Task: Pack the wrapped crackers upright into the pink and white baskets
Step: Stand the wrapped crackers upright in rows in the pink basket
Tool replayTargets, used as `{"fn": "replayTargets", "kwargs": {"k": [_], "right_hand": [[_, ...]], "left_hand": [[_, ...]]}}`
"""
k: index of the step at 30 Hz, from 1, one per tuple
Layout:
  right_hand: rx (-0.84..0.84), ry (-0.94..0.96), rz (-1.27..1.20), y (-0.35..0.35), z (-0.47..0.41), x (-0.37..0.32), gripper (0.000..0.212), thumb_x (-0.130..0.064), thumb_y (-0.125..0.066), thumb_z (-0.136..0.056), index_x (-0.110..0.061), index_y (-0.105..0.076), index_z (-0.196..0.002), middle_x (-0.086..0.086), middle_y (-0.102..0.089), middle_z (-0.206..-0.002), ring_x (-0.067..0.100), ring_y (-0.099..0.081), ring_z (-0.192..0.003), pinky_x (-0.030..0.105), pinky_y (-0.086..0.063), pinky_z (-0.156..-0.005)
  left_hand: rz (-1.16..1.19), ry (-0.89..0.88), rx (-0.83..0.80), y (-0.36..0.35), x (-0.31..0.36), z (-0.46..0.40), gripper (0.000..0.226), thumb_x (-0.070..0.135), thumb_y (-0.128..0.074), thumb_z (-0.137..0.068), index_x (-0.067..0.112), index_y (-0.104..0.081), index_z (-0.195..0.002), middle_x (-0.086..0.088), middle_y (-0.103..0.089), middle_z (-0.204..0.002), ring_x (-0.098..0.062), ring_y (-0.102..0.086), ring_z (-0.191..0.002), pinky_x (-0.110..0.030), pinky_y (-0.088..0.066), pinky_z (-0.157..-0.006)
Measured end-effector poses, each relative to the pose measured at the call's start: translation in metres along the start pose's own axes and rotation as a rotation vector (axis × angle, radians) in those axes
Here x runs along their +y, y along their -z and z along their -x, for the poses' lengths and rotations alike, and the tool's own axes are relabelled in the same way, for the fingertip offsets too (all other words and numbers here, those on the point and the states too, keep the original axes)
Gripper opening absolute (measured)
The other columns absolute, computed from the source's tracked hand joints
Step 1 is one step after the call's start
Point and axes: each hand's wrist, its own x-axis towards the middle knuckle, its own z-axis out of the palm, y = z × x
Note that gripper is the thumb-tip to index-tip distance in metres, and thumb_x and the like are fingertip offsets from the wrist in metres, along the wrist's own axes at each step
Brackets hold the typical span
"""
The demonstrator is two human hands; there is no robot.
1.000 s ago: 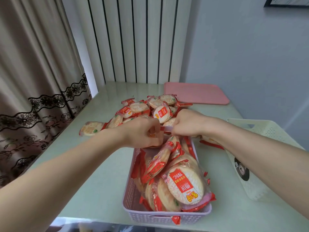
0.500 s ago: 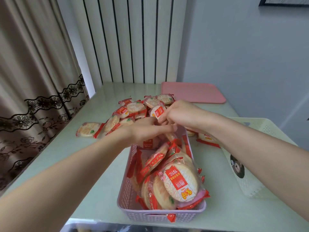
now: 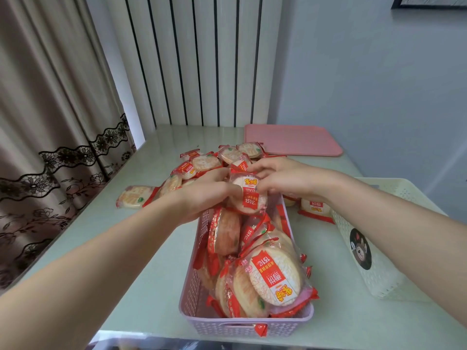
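A pink basket (image 3: 192, 294) stands on the table in front of me, holding several wrapped crackers on edge, red and white. Over its far end, both hands hold one wrapped cracker (image 3: 249, 195) upright. My left hand (image 3: 204, 198) grips it from the left, my right hand (image 3: 280, 178) pinches its top and right side. A loose pile of wrapped crackers (image 3: 204, 162) lies beyond the basket. The white basket (image 3: 374, 263) stands to the right, partly behind my right forearm.
A pink lid or tray (image 3: 290, 140) lies flat at the table's far right corner. One cracker pack (image 3: 134, 197) lies apart at the left. Two packs (image 3: 314, 208) sit between the baskets. A curtain hangs at the left, a wall at the right.
Both hands have lifted one wrapped cracker and turned it upright over the far end of the pink basket, its printed face toward me. The camera view has shifted slightly.
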Motion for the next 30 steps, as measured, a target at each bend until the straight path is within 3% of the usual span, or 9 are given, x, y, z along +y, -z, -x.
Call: {"fn": "replayTargets", "kwargs": {"k": [4, 6, 8, 10, 14, 20, 23, 26, 30], "right_hand": [[0.008, 0.064, 0.143, 0.003, 0.002, 0.001, 0.052, -0.011, -0.078, -0.074, -0.019, -0.066, -0.124, 0.0, -0.072, -0.105, 0.017, -0.07, -0.094, 0.034, -0.058, -0.086], [0.057, 0.108, 0.228, 0.008, 0.003, 0.001, 0.04, -0.011, -0.079, -0.075, -0.022, -0.068, -0.111, -0.006, -0.07, -0.093, 0.008, -0.065, -0.075, 0.017, -0.051, -0.065], [0.15, 0.153, 0.323, 0.015, 0.005, 0.002, 0.035, -0.007, -0.077, -0.076, -0.023, -0.066, -0.105, -0.007, -0.066, -0.087, 0.003, -0.058, -0.063, 0.012, -0.043, -0.051], [0.226, 0.201, 0.468, 0.02, 0.005, 0.005, 0.032, -0.008, -0.074, -0.078, -0.02, -0.066, -0.106, 0.0, -0.069, -0.094, 0.01, -0.062, -0.07, 0.023, -0.047, -0.057], [0.257, 0.348, 0.768, 0.002, 0.004, 0.015, 0.028, -0.018, -0.066, -0.084, -0.017, -0.066, -0.112, 0.003, -0.065, -0.102, 0.025, -0.064, -0.093, 0.036, -0.05, -0.073], [0.216, 0.359, 1.106, -0.014, 0.002, 0.028, 0.036, -0.019, -0.057, -0.09, -0.019, -0.063, -0.125, 0.002, -0.059, -0.107, 0.027, -0.062, -0.102, 0.039, -0.055, -0.071], [0.212, 0.352, 1.211, -0.018, -0.002, 0.027, 0.03, -0.02, -0.058, -0.091, -0.015, -0.065, -0.12, 0.005, -0.059, -0.107, 0.028, -0.061, -0.101, 0.038, -0.051, -0.071], [0.179, 0.296, 1.18, -0.022, -0.004, 0.027, 0.033, -0.031, -0.062, -0.09, -0.014, -0.063, -0.119, 0.006, -0.057, -0.109, 0.029, -0.06, -0.103, 0.037, -0.047, -0.072], [0.135, 0.303, 1.043, -0.026, -0.006, 0.024, 0.058, -0.036, -0.068, -0.088, -0.023, -0.046, -0.14, 0.005, -0.053, -0.123, 0.028, -0.057, -0.111, 0.037, -0.047, -0.077]], "left_hand": [[-0.084, -0.022, -0.032, 0.004, -0.004, 0.0, 0.034, 0.013, -0.073, -0.085, 0.022, -0.059, -0.115, -0.006, -0.072, -0.107, -0.02, -0.072, -0.098, -0.042, -0.058, -0.094], [-0.301, -0.02, -0.087, 0.004, -0.004, 0.003, 0.051, 0.03, -0.081, -0.078, 0.024, -0.056, -0.122, 0.002, -0.071, -0.111, -0.013, -0.069, -0.102, -0.038, -0.055, -0.098], [-0.582, -0.012, -0.128, 0.005, -0.003, 0.007, 0.061, 0.035, -0.081, -0.077, 0.023, -0.048, -0.127, 0.011, -0.067, -0.108, -0.006, -0.064, -0.098, -0.03, -0.054, -0.091], [-0.815, -0.02, -0.173, 0.005, 0.001, 0.011, 0.058, 0.03, -0.077, -0.081, 0.022, -0.045, -0.129, 0.013, -0.062, -0.106, -0.007, -0.061, -0.095, -0.027, -0.054, -0.082], [-1.004, -0.026, -0.227, 0.007, 0.007, 0.011, 0.042, 0.032, -0.071, -0.085, 0.027, -0.055, -0.124, 0.009, -0.064, -0.116, -0.014, -0.063, -0.105, -0.036, -0.054, -0.094], [-1.195, -0.076, -0.116, 0.009, -0.001, 0.005, 0.038, 0.034, -0.062, -0.086, 0.022, -0.056, -0.122, 0.0, -0.064, -0.113, -0.023, -0.063, -0.098, -0.045, -0.057, -0.085], [-1.249, -0.073, -0.133, 0.007, -0.002, 0.003, 0.04, 0.038, -0.06, -0.086, 0.021, -0.058, -0.123, -0.002, -0.066, -0.113, -0.023, -0.065, -0.098, -0.046, -0.059, -0.083], [-1.297, -0.061, -0.149, 0.008, -0.001, 0.001, 0.045, 0.041, -0.06, -0.088, 0.023, -0.054, -0.129, -0.001, -0.064, -0.111, -0.023, -0.064, -0.096, -0.044, -0.06, -0.081], [-1.291, -0.066, -0.164, 0.009, -0.002, -0.001, 0.052, 0.045, -0.06, -0.087, 0.027, -0.049, -0.134, 0.001, -0.065, -0.111, -0.021, -0.065, -0.095, -0.043, -0.06, -0.082]]}}
